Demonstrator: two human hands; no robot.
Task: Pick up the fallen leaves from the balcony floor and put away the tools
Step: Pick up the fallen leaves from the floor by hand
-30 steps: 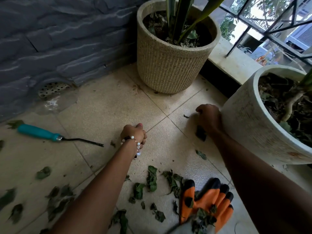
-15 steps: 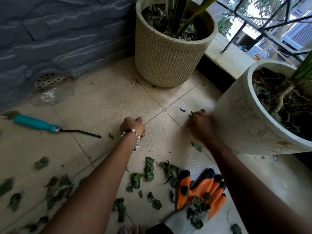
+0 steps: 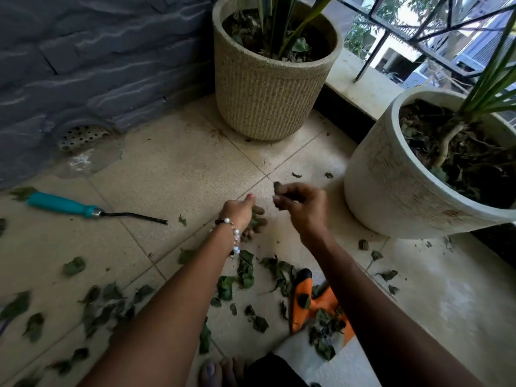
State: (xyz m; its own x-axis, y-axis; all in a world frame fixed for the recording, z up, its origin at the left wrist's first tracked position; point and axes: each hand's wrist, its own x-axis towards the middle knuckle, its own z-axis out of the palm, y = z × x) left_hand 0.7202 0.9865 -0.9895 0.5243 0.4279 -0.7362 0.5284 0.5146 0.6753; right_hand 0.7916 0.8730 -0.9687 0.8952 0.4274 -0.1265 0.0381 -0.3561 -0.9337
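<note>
My left hand (image 3: 242,213), with a bead bracelet on its wrist, is cupped around a bunch of dry leaves in the middle of the floor. Just to its right, my right hand (image 3: 303,205) pinches a few dark leaves between its fingertips. Several fallen leaves (image 3: 245,270) lie scattered on the beige tiles below and to the left of my arms. A hand tool with a teal handle (image 3: 61,203) and a dark metal shaft lies on the floor at the left. An orange gardening glove (image 3: 315,301) lies under my right forearm, with leaves on it.
A ribbed beige plant pot (image 3: 265,88) stands at the back by the dark stone wall. A white plant pot (image 3: 391,177) stands at the right, close to my right hand. A round floor drain (image 3: 81,135) sits at the wall. My toes (image 3: 215,372) show at the bottom edge.
My right hand has lifted away from the white pot's base with leaves and moved left, next to my left hand. The left hand's fingers have spread around its leaves.
</note>
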